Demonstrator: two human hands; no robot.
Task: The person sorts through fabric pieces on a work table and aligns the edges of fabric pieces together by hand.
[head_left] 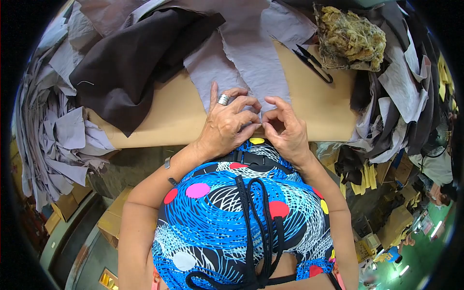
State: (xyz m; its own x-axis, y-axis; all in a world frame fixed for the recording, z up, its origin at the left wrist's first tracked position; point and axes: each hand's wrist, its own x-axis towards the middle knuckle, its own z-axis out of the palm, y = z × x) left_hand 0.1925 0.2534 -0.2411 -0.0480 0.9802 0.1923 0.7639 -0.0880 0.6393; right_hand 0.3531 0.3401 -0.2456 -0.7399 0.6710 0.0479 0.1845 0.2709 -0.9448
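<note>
Light grey-lilac fabric (256, 58) lies over the tan table (169, 116) and reaches its near part, with a frayed edge running down its middle. My left hand (232, 116), with a silver ring, has thumb and fingertips pressed together at the fabric's near end. Beside it, my right hand (285, 128) pinches at the same place with thumb and index finger. The fingertips of both hands almost meet. Whatever lies between the right fingertips is too small to make out.
Dark brown cloth (130, 63) lies at the left, beside heaped grey cloth strips (58, 135). Black thread snips (311, 63) rest right of the fabric, below a yellowish fibrous bundle (353, 38). More cloth (401, 82) hangs at the right edge. Cardboard boxes (113, 217) stand below.
</note>
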